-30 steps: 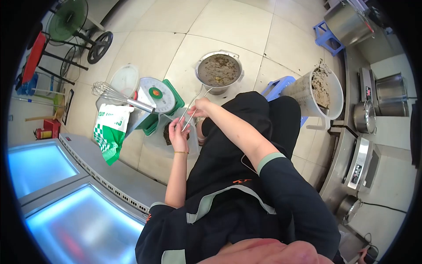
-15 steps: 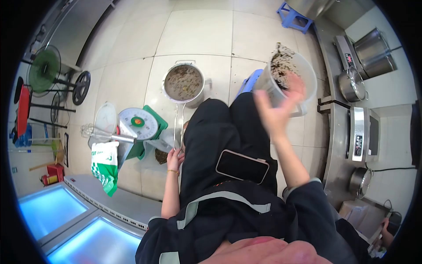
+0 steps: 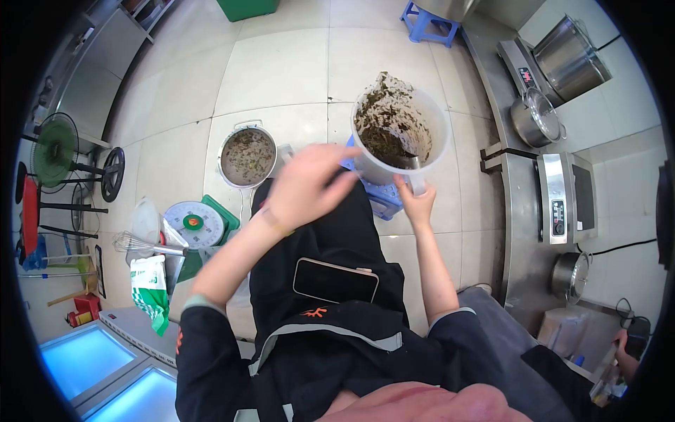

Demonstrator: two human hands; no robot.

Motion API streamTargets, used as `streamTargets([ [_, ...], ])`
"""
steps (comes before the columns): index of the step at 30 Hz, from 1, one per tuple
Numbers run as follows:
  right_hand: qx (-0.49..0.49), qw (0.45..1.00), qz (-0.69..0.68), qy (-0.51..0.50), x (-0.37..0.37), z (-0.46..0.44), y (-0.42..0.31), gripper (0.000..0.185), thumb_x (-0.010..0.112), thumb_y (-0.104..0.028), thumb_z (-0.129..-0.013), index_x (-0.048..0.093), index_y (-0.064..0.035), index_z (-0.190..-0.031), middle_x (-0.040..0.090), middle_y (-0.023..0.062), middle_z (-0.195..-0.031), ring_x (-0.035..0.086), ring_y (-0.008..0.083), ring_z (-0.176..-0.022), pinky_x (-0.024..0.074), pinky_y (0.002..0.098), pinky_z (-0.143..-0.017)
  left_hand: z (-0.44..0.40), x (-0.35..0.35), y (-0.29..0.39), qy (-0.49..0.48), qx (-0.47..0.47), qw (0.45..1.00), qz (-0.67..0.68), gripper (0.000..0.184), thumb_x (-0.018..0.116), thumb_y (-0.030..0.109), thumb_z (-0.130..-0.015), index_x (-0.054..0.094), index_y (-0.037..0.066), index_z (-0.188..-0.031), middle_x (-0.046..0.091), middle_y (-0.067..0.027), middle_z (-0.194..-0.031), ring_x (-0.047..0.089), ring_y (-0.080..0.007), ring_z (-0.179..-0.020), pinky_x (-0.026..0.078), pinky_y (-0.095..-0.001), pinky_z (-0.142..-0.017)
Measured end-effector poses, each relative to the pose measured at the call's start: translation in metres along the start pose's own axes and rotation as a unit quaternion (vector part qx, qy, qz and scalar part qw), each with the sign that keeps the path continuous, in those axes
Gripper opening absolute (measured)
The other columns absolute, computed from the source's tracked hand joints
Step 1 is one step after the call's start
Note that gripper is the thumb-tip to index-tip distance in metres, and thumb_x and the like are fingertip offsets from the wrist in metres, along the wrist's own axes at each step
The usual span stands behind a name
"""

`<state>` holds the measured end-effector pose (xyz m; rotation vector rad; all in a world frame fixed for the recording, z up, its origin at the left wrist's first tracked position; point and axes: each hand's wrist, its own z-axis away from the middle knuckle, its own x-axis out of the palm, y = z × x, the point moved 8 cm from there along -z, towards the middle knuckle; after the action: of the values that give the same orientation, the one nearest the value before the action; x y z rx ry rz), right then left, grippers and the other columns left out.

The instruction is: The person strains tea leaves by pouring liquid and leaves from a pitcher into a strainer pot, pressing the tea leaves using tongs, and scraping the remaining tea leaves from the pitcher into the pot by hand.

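My right hand (image 3: 418, 202) is closed on the handle of a large clear plastic pitcher (image 3: 436, 141), which leans on a blue stool (image 3: 384, 204). Wet dark leaf bits line its inside. Over my knee, left of the pitcher, my left hand (image 3: 307, 184) hangs with fingers apart, slightly blurred and holding nothing. A strainer pot (image 3: 248, 157) with murky brown liquid and floating bits stands on the floor to the left, its long handles pointing toward me. A phone (image 3: 335, 281) lies on my lap.
At left are a dial scale (image 3: 194, 224), a whisk (image 3: 151, 245), a green-and-white bag (image 3: 149, 287) and a fan (image 3: 56, 151). Steel counters with pots (image 3: 536, 117) and an induction cooker (image 3: 558, 204) line the right. Another person's hand (image 3: 624, 354) shows at the lower right.
My left hand has let go of the strainer handles and moved right toward the pitcher. My right hand has taken hold of the pitcher's handle. The view has shifted right.
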<state>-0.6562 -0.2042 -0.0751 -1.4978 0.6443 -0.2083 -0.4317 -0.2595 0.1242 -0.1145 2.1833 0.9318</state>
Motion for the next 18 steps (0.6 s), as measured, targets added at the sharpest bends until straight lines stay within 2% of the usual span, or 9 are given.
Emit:
streamTargets([
  [1, -0.037, 0.999, -0.028, 0.023, 0.001, 0.009, -0.015, 0.021, 0.074, -0.018, -0.075, 0.066, 0.0010, -0.074, 0.063, 0.0022, -0.063, 0.054, 0.0060, -0.057, 0.0431, 0.0243, -0.053, -0.022, 0.028, 0.010, -0.060, 0.043, 0.997, 0.033, 0.030, 0.065, 0.014, -0.074, 0.061, 0.006, -0.103, 0.063, -0.0116, -0.097, 0.058, -0.0292, -0.092, 0.047, -0.0380, -0.081],
  [2, -0.058, 0.997, -0.027, 0.031, 0.002, 0.015, -0.018, 0.019, 0.073, -0.017, -0.075, 0.066, 0.0008, -0.075, 0.063, 0.0028, -0.063, 0.054, 0.0059, -0.057, 0.0432, 0.0246, -0.053, -0.034, 0.059, 0.011, -0.142, 0.065, 0.988, 0.011, 0.034, 0.063, 0.017, -0.078, 0.059, 0.007, -0.110, 0.062, -0.0113, -0.101, 0.057, -0.0291, -0.093, 0.046, -0.0387, -0.082],
  [4, -0.100, 0.994, -0.023, 0.046, 0.001, 0.027, -0.015, 0.015, 0.072, -0.014, -0.074, 0.067, 0.0004, -0.076, 0.064, 0.0039, -0.063, 0.055, 0.0057, -0.058, 0.0434, 0.0251, -0.053, -0.049, 0.116, 0.001, -0.263, 0.054, 0.961, -0.069, 0.033, 0.062, 0.026, -0.079, 0.062, 0.010, -0.107, 0.062, -0.0080, -0.103, 0.055, -0.0288, -0.094, 0.046, -0.0385, -0.083],
  [5, -0.127, 0.991, 0.006, 0.040, 0.001, 0.031, -0.015, 0.013, 0.072, -0.010, -0.069, 0.064, -0.0001, -0.073, 0.062, 0.0078, -0.062, 0.058, 0.0124, -0.054, 0.0447, 0.0280, -0.053, -0.050, 0.136, -0.004, -0.337, 0.022, 0.932, -0.130, 0.031, 0.063, 0.027, -0.077, 0.064, 0.011, -0.103, 0.062, -0.0091, -0.102, 0.057, -0.0294, -0.094, 0.047, -0.0390, -0.082],
  [8, -0.239, 0.967, 0.082, 0.012, 0.002, 0.037, -0.032, 0.018, 0.075, -0.008, -0.063, 0.059, 0.0001, -0.067, 0.057, 0.0114, -0.059, 0.058, 0.0246, -0.054, 0.0463, 0.0322, -0.054, -0.033, 0.162, -0.025, -0.506, -0.092, 0.835, -0.196, 0.030, 0.065, 0.024, -0.072, 0.065, 0.010, -0.099, 0.062, -0.0113, -0.099, 0.059, -0.0303, -0.093, 0.048, -0.0402, -0.080],
  [11, -0.298, 0.951, 0.084, 0.010, 0.000, 0.024, -0.059, 0.024, 0.076, -0.007, -0.059, 0.053, -0.0013, -0.062, 0.053, 0.0125, -0.057, 0.055, 0.0322, -0.055, 0.0461, 0.0356, -0.055, -0.027, 0.154, -0.047, -0.455, -0.083, 0.877, -0.131, 0.033, 0.065, 0.021, -0.068, 0.064, 0.012, -0.100, 0.061, -0.0139, -0.095, 0.060, -0.0316, -0.091, 0.049, -0.0414, -0.078],
  [15, -0.423, 0.893, 0.122, -0.096, 0.017, 0.002, -0.109, 0.023, 0.076, -0.004, -0.056, 0.053, -0.0034, -0.061, 0.051, 0.0115, -0.056, 0.054, 0.0303, -0.054, 0.0453, 0.0357, -0.055, -0.030, 0.106, -0.060, -0.264, -0.037, 0.961, -0.078, 0.046, 0.065, 0.020, -0.066, 0.056, 0.016, -0.111, 0.059, -0.0146, -0.087, 0.060, -0.0329, -0.086, 0.049, -0.0420, -0.074],
  [18, -0.483, 0.851, 0.121, -0.167, 0.038, -0.008, -0.150, 0.026, 0.075, -0.003, -0.053, 0.050, -0.0040, -0.059, 0.051, 0.0108, -0.056, 0.053, 0.0299, -0.054, 0.0450, 0.0357, -0.055, -0.033, 0.054, -0.061, -0.178, -0.064, 0.981, -0.041, 0.049, 0.065, 0.020, -0.065, 0.055, 0.017, -0.114, 0.058, -0.0141, -0.083, 0.060, -0.0326, -0.085, 0.049, -0.0420, -0.074],
])
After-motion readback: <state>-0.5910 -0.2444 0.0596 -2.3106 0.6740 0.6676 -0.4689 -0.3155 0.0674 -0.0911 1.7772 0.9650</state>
